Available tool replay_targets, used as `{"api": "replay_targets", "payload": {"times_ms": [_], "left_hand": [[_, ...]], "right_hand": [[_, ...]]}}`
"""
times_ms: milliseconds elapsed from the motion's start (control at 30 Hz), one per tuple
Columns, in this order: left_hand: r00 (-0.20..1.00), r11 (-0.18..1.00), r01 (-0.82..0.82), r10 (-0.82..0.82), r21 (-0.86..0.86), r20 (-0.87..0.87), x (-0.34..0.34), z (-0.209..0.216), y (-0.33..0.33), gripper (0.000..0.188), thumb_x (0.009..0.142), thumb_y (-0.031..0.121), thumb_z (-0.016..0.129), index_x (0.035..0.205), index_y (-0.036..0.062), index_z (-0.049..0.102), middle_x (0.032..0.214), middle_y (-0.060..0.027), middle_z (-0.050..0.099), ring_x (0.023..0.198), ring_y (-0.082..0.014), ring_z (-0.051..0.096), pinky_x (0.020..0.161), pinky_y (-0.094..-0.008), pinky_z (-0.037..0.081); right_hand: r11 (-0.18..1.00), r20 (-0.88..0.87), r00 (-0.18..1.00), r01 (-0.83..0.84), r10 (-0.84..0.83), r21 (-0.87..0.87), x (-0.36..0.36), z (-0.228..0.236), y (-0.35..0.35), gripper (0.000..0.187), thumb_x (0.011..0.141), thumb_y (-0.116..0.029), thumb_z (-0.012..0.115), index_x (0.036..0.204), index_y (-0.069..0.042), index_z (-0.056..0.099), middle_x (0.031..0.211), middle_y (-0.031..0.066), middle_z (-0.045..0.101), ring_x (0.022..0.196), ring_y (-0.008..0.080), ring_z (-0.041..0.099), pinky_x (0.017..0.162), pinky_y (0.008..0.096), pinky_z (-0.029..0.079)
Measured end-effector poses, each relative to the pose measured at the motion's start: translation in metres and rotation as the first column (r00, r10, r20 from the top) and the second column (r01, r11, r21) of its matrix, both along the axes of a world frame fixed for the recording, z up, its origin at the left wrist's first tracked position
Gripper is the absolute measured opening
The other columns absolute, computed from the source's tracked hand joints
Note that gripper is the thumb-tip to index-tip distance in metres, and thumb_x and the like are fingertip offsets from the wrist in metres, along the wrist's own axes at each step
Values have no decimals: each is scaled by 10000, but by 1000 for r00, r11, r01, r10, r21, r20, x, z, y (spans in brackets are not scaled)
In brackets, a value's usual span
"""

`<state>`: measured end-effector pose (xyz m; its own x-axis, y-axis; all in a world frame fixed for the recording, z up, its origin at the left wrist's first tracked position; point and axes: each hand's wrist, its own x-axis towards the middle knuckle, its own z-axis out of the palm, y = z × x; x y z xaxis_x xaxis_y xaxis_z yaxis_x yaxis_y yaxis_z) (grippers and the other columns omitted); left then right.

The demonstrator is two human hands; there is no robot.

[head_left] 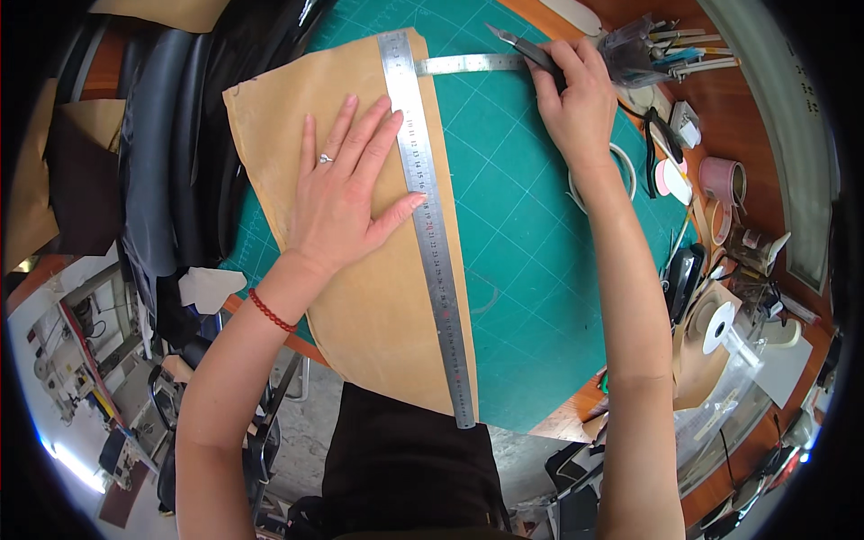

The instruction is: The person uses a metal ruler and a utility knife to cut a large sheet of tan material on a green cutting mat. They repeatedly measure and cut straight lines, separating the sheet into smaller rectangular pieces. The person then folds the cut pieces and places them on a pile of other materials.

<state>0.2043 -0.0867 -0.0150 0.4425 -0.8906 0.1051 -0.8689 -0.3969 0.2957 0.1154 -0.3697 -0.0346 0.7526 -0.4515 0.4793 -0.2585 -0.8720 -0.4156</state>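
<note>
My left hand (346, 180) lies flat with its fingers spread on a tan sheet (360, 306), which looks like leather or heavy paper. Its thumb and fingertips touch a long steel ruler (432, 225) lying lengthwise near the sheet's right edge. At the upper right, my right hand (576, 103) grips a craft knife (531, 49) with a dark handle, the blade pointing to the upper left. A shorter steel ruler (472, 63) lies crosswise at the top, its left end by the long ruler and its right end beside my right hand.
A green cutting mat (522, 270) covers much of the table under the sheet. Rolls of dark material (166, 153) lie to the left. Along the right edge are a holder of pens (675, 54), a pink tape roll (720, 180) and a white spool (718, 327).
</note>
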Motion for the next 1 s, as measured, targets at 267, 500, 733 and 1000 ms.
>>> {"api": "replay_targets", "payload": {"times_ms": [267,500,733,1000], "left_hand": [[1000,1000,5,-5,-13,15,1,-3,0,785,904,597,617,1514,130,453,1597,-94,393,1504,-361,304,1213,-624,122],[1000,1000,-7,7,-8,22,0,-1,-1,815,882,609,642,1520,141,444,1602,-91,385,1502,-348,313,1212,-628,144],[1000,1000,-10,10,7,-8,-1,2,0,829,878,601,646,1529,136,430,1620,-91,358,1518,-350,276,1216,-635,123],[999,1000,-6,7,4,-33,1,1,-1,841,870,579,667,1533,122,423,1621,-103,362,1520,-356,272,1217,-628,120]], "right_hand": [[1000,11,1000,-8,9,-15,-1,-2,0,105,816,-154,715,919,-139,705,894,65,605,850,304,619,688,441,494],[999,8,999,-33,33,35,-1,0,-1,110,796,-125,706,905,-143,706,870,67,590,804,308,619,671,437,488],[993,-10,999,-32,34,112,-2,8,2,122,788,-93,704,906,-124,702,879,70,595,805,301,620,678,424,487],[992,-41,999,-16,22,122,0,7,0,123,787,-83,694,903,-124,706,886,67,602,813,299,622,688,420,488]]}}
